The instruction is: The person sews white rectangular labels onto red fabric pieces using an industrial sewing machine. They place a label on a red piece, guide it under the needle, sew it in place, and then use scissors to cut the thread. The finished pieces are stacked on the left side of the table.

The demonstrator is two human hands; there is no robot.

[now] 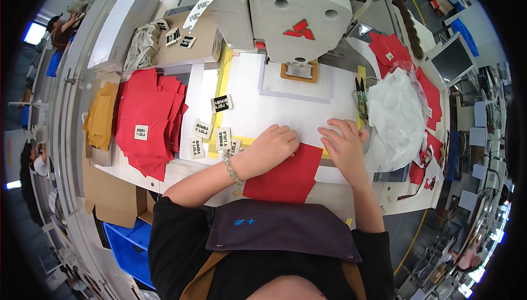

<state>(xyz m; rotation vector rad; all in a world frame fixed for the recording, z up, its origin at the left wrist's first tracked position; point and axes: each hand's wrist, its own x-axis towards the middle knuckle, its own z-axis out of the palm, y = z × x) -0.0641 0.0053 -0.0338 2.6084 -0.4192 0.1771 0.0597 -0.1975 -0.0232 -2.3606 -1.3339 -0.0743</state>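
A red fabric piece (pixel 285 176) lies at the front edge of the worktable, partly over my apron. My left hand (pixel 272 149) rests on its upper left part with the fingers curled and closed on it; what is under the fingertips is hidden. Close by the piece's upper right corner, my right hand (pixel 346 143) has its fingers bent and apart, with nothing visible in them. Left of my left hand lie several small white labels (pixel 203 129) with dark print, and one black label (pixel 222 103) lies farther back.
A sewing machine head (pixel 302 15) stands over a clear plate (pixel 296 89). To the left are a red fabric stack (pixel 145 102), yellow pieces (pixel 100 116) and a cardboard box (pixel 197 37). Snips (pixel 360 100) and a white-filled plastic bag (pixel 395 119) lie right.
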